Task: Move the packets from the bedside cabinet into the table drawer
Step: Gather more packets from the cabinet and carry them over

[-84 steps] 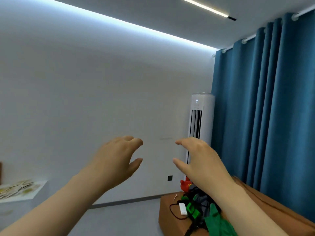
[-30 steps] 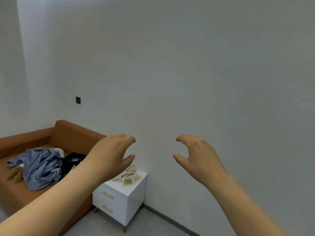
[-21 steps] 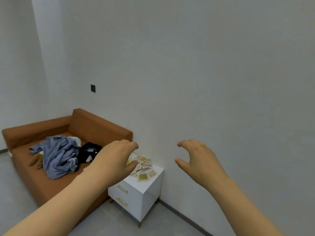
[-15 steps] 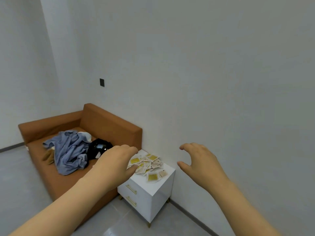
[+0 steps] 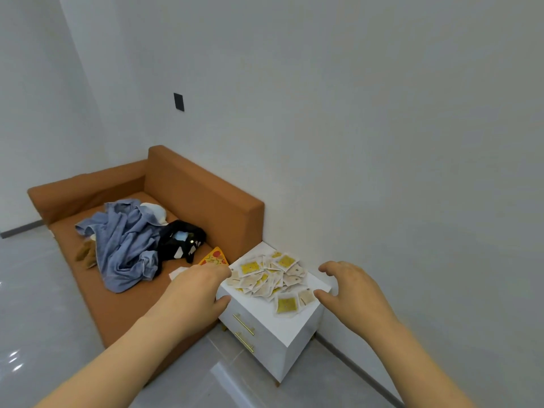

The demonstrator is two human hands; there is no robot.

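Right now both hands are hovering in the air with nothing in them. The left hand and the right hand are holding well apart from each other, palms down, fingers loosely curled and thumbs spread. In the head view they are framing the packets from either side. Whether either hand is touching anything cannot be told.

The packets are lying in a loose, overlapping heap on top of the white bedside cabinet, towards its wall side. They are small pale sachets, several showing a yellow panel; one yellow-panelled sachet is sitting at the near edge of the heap. Their print is too small to read.

The cabinet is standing against the grey wall, showing two drawer fronts with gold bar handles. Just to its left, an orange-brown sofa is carrying a crumpled blue garment, a black item and a pizza-slice toy near the cabinet's corner. A black wall plate is sitting above the sofa.
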